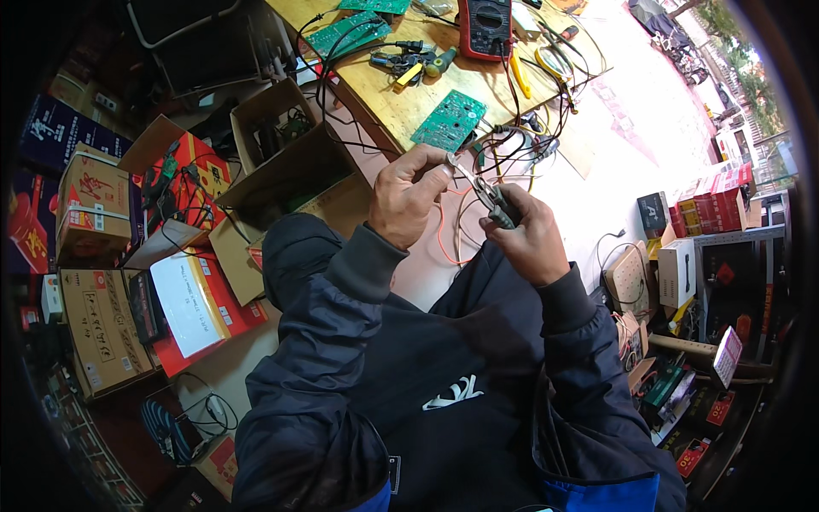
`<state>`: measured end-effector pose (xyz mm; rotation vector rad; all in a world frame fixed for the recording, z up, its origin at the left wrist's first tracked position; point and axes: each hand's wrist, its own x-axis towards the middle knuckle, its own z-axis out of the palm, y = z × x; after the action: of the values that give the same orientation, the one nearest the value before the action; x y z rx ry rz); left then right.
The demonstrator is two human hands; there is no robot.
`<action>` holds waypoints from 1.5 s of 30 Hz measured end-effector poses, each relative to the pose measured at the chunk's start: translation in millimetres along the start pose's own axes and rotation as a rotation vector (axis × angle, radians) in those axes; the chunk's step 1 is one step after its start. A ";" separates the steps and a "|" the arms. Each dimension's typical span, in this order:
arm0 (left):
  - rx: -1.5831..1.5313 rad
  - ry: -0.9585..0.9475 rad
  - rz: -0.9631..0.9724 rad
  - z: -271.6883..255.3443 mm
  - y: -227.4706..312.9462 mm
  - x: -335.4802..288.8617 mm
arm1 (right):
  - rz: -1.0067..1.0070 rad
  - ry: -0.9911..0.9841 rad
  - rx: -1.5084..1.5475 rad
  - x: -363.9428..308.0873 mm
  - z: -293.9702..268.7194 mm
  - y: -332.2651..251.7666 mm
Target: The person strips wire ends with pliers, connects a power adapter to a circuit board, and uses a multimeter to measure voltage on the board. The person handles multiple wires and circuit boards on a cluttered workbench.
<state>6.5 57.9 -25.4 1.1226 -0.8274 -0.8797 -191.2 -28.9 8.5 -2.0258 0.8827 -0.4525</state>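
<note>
Above my lap, my right hand (533, 239) is closed round the dark handles of metal pliers (483, 191). The pliers point up and left, toward the fingertips of my left hand (405, 196). That hand is closed in a pinch, holding a small pale piece (452, 159) that is too small to name. The jaw tips reach close to this piece; whether they grip it I cannot tell. Just beyond both hands, a green circuit board (450, 121) lies near the edge of the wooden table (386, 109).
On the table are a red multimeter (486, 27), a green-handled screwdriver (441, 62), more circuit boards (348, 34) and tangled cables (546, 128). Open cardboard boxes (290, 183) stand at left. At right are a white metal box (676, 273) and stacked red boxes (710, 205).
</note>
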 end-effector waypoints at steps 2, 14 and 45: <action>-0.029 -0.011 -0.021 -1.6 -0.9 0.5 | 0.109 -0.098 0.212 0.6 -1.5 -0.6; -0.133 -0.053 -0.018 -4.9 -0.2 0.8 | 0.375 -0.448 0.663 4.5 -8.5 -1.1; -0.084 -0.016 0.089 -8.8 -9.7 -2.6 | -0.111 0.353 0.638 17.2 70.3 -28.6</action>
<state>11.6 61.8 -37.1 0.9993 -0.8398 -0.8432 -125.5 9.4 -8.0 -1.4276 0.7080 -1.0340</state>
